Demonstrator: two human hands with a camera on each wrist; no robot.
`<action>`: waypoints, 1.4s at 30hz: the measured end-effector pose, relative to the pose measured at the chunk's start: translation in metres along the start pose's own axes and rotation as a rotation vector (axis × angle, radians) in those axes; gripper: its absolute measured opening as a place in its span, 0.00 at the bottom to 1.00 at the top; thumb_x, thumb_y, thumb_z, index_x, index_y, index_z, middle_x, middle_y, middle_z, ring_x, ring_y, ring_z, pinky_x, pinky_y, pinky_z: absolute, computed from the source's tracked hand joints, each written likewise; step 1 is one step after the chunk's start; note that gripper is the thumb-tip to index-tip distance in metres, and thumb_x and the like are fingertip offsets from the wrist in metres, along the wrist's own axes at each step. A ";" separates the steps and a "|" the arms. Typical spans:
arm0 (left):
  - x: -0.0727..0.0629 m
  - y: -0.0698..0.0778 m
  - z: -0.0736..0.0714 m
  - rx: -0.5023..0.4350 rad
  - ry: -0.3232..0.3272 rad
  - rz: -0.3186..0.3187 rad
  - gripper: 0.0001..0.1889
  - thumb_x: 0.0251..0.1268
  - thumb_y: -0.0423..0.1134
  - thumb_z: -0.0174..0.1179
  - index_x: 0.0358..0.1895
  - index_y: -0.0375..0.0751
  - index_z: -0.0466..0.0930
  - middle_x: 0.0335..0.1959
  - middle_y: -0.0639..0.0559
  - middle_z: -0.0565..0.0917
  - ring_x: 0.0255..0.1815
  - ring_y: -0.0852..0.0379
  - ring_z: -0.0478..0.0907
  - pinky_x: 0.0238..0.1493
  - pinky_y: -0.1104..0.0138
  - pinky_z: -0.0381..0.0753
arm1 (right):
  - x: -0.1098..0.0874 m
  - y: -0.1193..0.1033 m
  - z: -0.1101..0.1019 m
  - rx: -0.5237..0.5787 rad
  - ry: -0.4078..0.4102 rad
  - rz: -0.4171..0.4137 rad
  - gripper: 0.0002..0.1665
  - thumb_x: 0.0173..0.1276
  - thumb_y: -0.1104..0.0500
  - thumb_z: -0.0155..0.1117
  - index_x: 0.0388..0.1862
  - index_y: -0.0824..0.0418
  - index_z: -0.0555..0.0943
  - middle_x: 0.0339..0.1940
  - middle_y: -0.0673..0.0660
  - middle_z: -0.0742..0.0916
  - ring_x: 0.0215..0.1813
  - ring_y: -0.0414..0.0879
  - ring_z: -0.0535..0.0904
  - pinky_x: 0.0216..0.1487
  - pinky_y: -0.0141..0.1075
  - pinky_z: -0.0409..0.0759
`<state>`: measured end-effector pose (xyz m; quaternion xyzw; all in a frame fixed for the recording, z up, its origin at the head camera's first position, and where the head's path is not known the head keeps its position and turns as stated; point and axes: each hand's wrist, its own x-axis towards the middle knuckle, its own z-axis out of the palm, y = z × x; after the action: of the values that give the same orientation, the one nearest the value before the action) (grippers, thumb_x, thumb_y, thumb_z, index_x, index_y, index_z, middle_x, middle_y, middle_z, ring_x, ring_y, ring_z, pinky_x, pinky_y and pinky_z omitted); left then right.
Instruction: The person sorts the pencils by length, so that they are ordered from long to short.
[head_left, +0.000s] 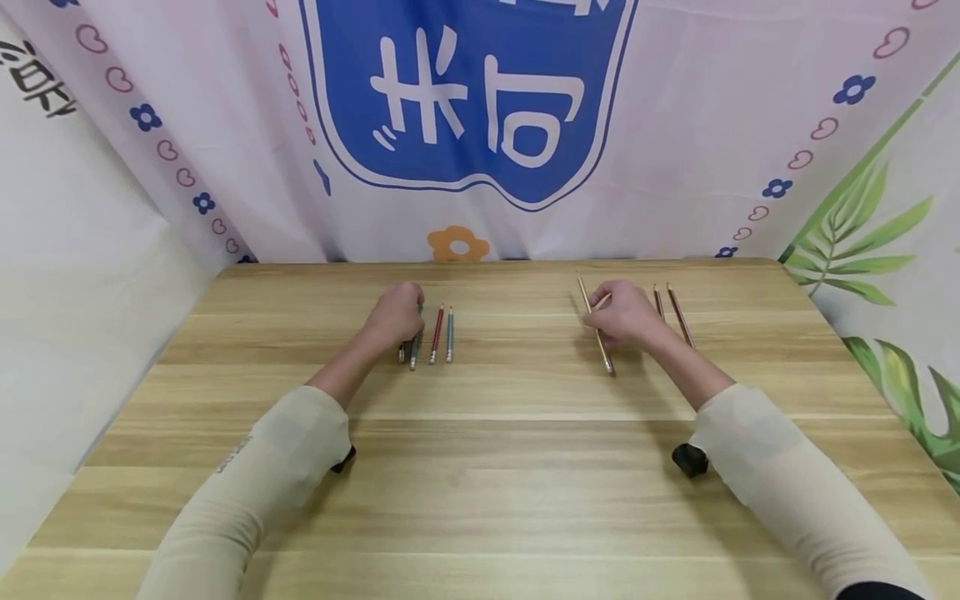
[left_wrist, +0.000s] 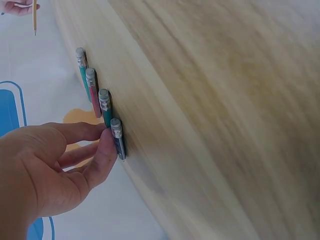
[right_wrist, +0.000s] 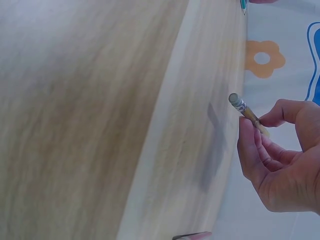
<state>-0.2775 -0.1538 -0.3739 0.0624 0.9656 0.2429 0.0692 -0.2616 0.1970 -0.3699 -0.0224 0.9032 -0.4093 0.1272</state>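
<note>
My left hand [head_left: 396, 312] is at a row of pencils on the left part of the table, its thumb and index finger pinching a green pencil [left_wrist: 105, 106] near its middle. Right beside the thumb lies a dark pencil [left_wrist: 119, 140]. On the other side are a red pencil [head_left: 437, 335] and a teal pencil [head_left: 450, 335], erasers toward me. My right hand [head_left: 624, 312] pinches a yellow pencil [head_left: 604, 350] between thumb and fingers; it slants, eraser end nearer me. In the right wrist view its eraser [right_wrist: 234, 99] sticks out past the fingertips, with a shadow on the wood.
Two dark red pencils [head_left: 678, 312] lie just right of my right hand, partly covered by the hand and wrist. The wooden table [head_left: 480, 483] ends at the back against a printed cloth [head_left: 660, 167] hanging upright.
</note>
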 end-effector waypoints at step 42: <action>0.001 0.009 0.002 0.005 0.026 0.014 0.17 0.49 0.14 0.52 0.20 0.41 0.63 0.16 0.52 0.63 0.17 0.58 0.61 0.18 0.71 0.64 | -0.007 0.027 -0.033 0.003 0.030 0.055 0.19 0.70 0.66 0.63 0.56 0.76 0.74 0.37 0.62 0.85 0.29 0.42 0.82 0.31 0.36 0.90</action>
<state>-0.2774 -0.1449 -0.3713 0.0660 0.9666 0.2417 0.0546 -0.2611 0.2402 -0.3670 0.0086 0.9046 -0.4074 0.1249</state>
